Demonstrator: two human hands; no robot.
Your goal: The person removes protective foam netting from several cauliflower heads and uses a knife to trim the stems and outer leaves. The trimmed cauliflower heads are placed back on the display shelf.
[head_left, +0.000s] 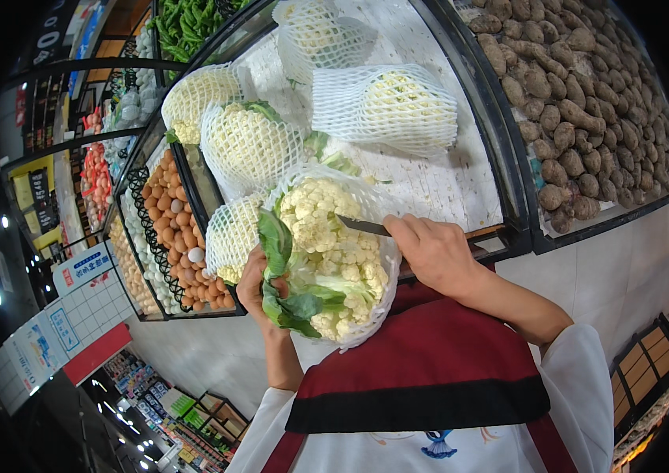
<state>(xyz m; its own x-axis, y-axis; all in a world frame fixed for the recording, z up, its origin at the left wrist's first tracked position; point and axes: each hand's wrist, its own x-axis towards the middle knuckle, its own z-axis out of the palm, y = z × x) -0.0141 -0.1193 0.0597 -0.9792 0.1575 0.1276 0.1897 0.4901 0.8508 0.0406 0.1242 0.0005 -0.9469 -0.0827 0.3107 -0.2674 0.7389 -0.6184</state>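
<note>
In front of me is a large cauliflower (327,252) with green leaves on its left side, partly wrapped in a white foam net (382,276). My left hand (254,284) grips it from the left, fingers partly hidden behind the leaves. My right hand (433,251) is closed around a small knife (363,226), whose dark blade points left and touches or lies just over the top florets. Several netted cauliflowers lie close by: one (252,146) beyond my left hand, a smaller one (234,232) next to it, and another (397,109) farther right.
The cauliflowers lie in a white-floored, dark-framed display bin (460,185) with leaf scraps. Brown tubers (579,110) fill the bin to the right. Brown eggs (173,221) stand at left, green peppers (185,27) at the far left. Dark bin rims (516,205) divide the sections.
</note>
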